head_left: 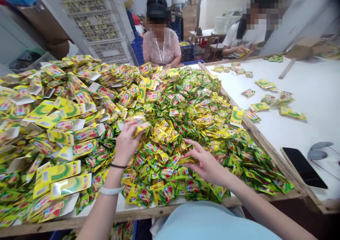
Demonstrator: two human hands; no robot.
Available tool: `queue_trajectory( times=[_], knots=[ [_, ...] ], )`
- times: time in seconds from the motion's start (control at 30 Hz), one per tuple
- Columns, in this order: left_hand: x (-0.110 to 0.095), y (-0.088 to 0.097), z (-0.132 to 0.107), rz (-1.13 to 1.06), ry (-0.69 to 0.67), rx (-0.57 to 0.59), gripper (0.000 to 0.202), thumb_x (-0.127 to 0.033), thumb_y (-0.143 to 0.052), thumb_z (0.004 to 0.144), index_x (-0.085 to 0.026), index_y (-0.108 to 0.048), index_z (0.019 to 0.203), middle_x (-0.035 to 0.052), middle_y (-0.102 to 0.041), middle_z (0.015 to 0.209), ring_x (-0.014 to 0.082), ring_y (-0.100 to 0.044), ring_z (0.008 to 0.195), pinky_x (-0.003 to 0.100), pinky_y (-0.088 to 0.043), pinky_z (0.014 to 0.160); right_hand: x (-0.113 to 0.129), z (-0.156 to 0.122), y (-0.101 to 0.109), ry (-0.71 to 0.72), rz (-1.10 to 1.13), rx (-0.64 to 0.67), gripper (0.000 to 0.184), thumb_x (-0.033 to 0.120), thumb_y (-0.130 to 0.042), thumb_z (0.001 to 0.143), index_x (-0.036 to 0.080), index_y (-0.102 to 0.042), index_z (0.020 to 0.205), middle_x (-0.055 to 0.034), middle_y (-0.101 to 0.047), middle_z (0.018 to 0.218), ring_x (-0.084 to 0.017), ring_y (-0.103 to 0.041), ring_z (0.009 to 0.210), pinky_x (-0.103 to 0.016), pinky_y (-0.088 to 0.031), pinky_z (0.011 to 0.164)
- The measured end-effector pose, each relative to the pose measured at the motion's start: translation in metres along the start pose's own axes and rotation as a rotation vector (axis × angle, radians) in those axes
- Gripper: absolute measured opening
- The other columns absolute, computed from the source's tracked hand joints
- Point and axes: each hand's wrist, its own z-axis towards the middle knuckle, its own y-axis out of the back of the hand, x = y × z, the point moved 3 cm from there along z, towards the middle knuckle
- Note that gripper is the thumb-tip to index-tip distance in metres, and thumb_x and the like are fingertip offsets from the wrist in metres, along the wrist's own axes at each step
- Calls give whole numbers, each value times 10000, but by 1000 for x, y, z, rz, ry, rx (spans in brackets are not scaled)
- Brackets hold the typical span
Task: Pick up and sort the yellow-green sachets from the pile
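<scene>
My left hand (129, 139), with a black band and a pale bracelet at the wrist, is closed around a small yellow carton (142, 127) above the heap. My right hand (200, 159) reaches low over the sachets with its fingers apart. A yellow sachet (187, 160) shows between its thumb and fingers; whether it is gripped is unclear. Under both hands lies a heap of small green and red sachets (167, 171), with a cluster of yellow ones (164, 133) in the middle. On the left are piled many open-ended yellow cartons (70, 171) with fruit pictures.
A wooden rail (261, 139) borders the heap on the right. Beyond it, the white tabletop (313, 91) bears scattered packets, a phone (303, 167) and sunglasses (320, 150). Two people sit across the table; one handles a yellow item. White crates (111, 52) stand at the back left.
</scene>
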Motion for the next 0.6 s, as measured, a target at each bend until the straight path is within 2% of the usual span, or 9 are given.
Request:
queue_trajectory(
  times=[0.1, 0.2, 0.27, 0.33, 0.37, 0.43, 0.5, 0.53, 0.6],
  knots=[
    [-64, -18, -22, -327, -245, 187, 404, -87, -458, 825, -268, -540, 1177, 75, -443, 1263, 216, -447, 1187, 416, -431, 980, 6, -2, -7, 104, -110, 5, 151, 243, -518, 876, 196, -570, 1010, -125, -157, 1506, -213, -570, 1072, -356, -479, 883],
    [-105, -37, -45, -542, -316, 271, 485, -26, -410, 825, -284, -494, 1227, 85, -429, 1241, 192, -433, 1200, 400, -431, 988, 4, -9, -7, 211, -111, -73, 199, 160, -496, 860, 175, -556, 1049, -144, -259, 1471, -226, -517, 1165, -333, -477, 913],
    [-111, -43, -53, -648, -191, 149, 504, -66, -469, 826, -288, -417, 1275, 85, -425, 1245, 195, -400, 1235, 420, -379, 1034, -2, -17, -3, 250, -125, -143, 242, 108, -478, 839, 161, -552, 1063, -158, -339, 1429, -236, -506, 1182, -336, -483, 917],
    [-106, -46, -59, -776, 45, 20, 623, -169, -577, 800, -282, -297, 1345, 98, -343, 1357, 223, -290, 1322, 452, -271, 1098, -5, -28, 2, 304, -167, -219, 282, 76, -461, 827, 160, -550, 1082, -171, -384, 1399, -248, -526, 1159, -350, -498, 899],
    [-104, -49, -61, -889, 160, 29, 676, -245, -607, 789, -268, -258, 1368, 104, -294, 1409, 237, -232, 1354, 455, -230, 1115, -6, -33, 5, 329, -179, -257, 312, 68, -454, 829, 162, -538, 1114, -174, -417, 1376, -246, -542, 1141, -348, -506, 888],
    [-109, -58, -67, -1219, 338, 263, 665, -453, -553, 804, -209, -301, 1369, 124, -291, 1442, 270, -213, 1367, 452, -232, 1110, -5, -41, 5, 356, -162, -285, 395, 68, -444, 843, 160, -471, 1227, -171, -506, 1301, -228, -569, 1106, -331, -513, 878],
    [-124, -66, -72, -1554, 466, 563, 663, -608, -408, 817, -148, -440, 1294, 155, -419, 1373, 304, -333, 1310, 456, -313, 1061, -3, -46, -3, 352, -139, -214, 446, 93, -455, 861, 152, -406, 1299, -159, -560, 1246, -222, -567, 1108, -340, -495, 908],
    [-131, -68, -73, -1659, 538, 636, 657, -619, -381, 823, -126, -500, 1240, 166, -489, 1314, 312, -402, 1263, 452, -346, 1034, 0, -47, -8, 371, -142, -159, 440, 104, -465, 866, 157, -409, 1299, -153, -569, 1238, -225, -565, 1109, -355, -485, 921],
    [-140, -70, -73, -1743, 681, 626, 535, -528, -453, 836, -105, -571, 1142, 164, -593, 1186, 298, -505, 1166, 423, -384, 995, 7, -49, -15, 444, -150, -66, 375, 103, -475, 864, 174, -475, 1232, -151, -561, 1248, -228, -575, 1086, -367, -493, 895]
  ],
)
